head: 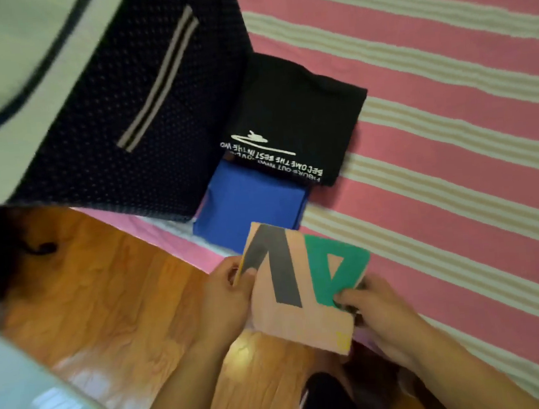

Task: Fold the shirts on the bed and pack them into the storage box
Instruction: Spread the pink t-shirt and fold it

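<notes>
A folded peach shirt (299, 316) with a grey and green print hangs over the bed's near edge, held between both hands. My left hand (227, 293) pinches its left edge and my right hand (378, 312) grips its right side. Just beyond it on the bed lie a folded blue shirt (251, 202) and a folded black shirt (296, 117) with white lettering. The storage box (105, 98), navy with small dots and a grey striped handle, stands at the upper left, its pale lining (5, 64) showing.
The bed (450, 123) wears a pink sheet with cream stripes and fills the right side. Wooden floor (107, 300) lies at the lower left, with a pale glossy surface (27, 398) in the bottom left corner.
</notes>
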`<state>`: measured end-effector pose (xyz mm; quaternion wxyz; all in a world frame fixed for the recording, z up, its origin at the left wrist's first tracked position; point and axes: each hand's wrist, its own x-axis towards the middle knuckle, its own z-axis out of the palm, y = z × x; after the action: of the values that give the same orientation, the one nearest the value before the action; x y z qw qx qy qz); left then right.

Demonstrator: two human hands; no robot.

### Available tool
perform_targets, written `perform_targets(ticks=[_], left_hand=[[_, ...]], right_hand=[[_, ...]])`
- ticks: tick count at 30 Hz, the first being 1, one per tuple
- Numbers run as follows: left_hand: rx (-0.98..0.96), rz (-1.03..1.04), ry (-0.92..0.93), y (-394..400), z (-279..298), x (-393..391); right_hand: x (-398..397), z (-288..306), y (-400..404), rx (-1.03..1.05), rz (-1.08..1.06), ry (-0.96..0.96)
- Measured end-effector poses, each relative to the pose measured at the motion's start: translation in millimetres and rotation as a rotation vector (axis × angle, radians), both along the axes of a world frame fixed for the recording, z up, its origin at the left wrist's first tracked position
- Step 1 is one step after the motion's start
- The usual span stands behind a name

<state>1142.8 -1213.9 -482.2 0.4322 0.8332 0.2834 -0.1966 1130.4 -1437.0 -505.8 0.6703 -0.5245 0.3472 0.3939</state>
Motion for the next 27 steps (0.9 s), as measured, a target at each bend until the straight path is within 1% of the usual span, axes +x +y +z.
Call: perform_targets(ticks=[3,6,9,11,13,16,19,23,27], left_hand=[[0.136,-0.058,-0.186,47,13,54],[0.350,-0.175,-0.242,70,-2,92],[0.555,-0.437,-0.312,72,-36,97],[0.641,-0.663,-0.345,58,-62,88],[0.671,-0.789,-0.284,41,-86,82],[0.685,-0.814,-0.201,29,-116,89],[0.709,-0.815,-0.138,25,-136,93],[0.698,-0.804,-0.007,18,-135,99],[0.607,-0.809,0.213,7,-105,102]], right_hand=[[51,5,54,-0.010,-0.031,-0.119],[90,-11,88,-0.068,-0.062,-0.133],[99,-37,103,-0.247,-0.011,-0.075],[93,-50,102,-0.359,-0.063,-0.047],[82,-47,97,-0.464,-0.058,-0.069],[62,-47,79,-0.555,0.049,-0.103],[54,-52,56,-0.600,0.167,-0.117],[64,-56,28,-0.637,0.215,-0.105],[61,-38,7,-0.578,0.298,-0.042]])
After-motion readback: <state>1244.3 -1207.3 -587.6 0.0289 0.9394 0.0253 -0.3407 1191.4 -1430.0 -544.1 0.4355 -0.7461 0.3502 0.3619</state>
